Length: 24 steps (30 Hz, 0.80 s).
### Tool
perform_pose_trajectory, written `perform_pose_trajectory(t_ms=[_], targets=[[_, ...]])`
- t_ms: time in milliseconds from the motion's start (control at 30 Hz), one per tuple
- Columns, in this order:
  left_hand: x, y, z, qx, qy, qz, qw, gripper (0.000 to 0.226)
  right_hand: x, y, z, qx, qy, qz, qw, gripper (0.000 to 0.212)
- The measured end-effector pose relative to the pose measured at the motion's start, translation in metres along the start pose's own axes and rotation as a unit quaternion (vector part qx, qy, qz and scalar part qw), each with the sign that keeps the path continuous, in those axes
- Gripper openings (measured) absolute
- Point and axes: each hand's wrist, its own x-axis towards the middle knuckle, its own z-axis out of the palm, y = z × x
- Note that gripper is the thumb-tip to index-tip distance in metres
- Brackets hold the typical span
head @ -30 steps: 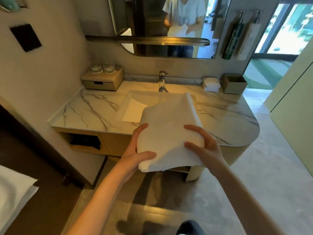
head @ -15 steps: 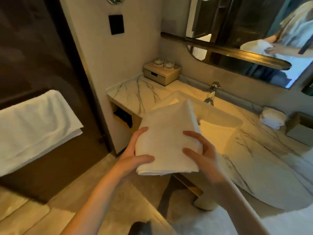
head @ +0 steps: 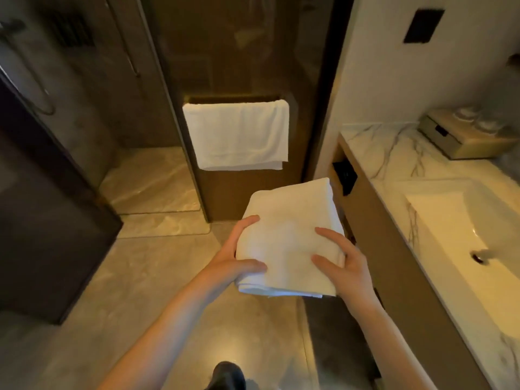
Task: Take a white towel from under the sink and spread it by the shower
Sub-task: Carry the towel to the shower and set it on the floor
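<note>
A folded white towel [head: 289, 235] is held flat in front of me at waist height, above the tiled floor. My left hand [head: 236, 257] grips its left near corner, thumb on top. My right hand [head: 346, 263] grips its right near edge, fingers spread over the top. The shower stall [head: 146, 181] with its glass door lies ahead to the left, its marble floor lit. The sink [head: 455, 229] sits in the marble counter at the right.
Another white towel [head: 239, 136] hangs on a bar on the brown panel straight ahead. A dark door [head: 47, 209] stands at the left. A wooden box with glasses [head: 461, 139] rests on the counter. My shoe [head: 228, 374] shows at the bottom.
My view has swung left from the vanity toward the shower and the hanging towel. Both hands keep the same hold on the folded towel.
</note>
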Motion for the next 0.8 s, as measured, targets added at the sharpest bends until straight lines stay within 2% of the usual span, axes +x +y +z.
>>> perform_pose_trajectory(t_ms=[233, 400, 800], targets=[[-0.064, -0.017, -0.054, -0.021, 0.090, 0.016, 0.996, 0.097, -0.003, -0.001, 0.071, -0.037, -0.086, -0.012, 0.996, 0.046], [-0.113, -0.027, -0.104, -0.037, 0.122, 0.015, 0.992, 0.096, -0.012, -0.003, 0.139, -0.085, -0.109, -0.006, 0.990, 0.047], [-0.244, -0.052, -0.279, -0.031, 0.131, 0.021, 0.991, 0.091, -0.089, -0.020, 0.347, -0.027, -0.108, 0.011, 0.994, 0.049]])
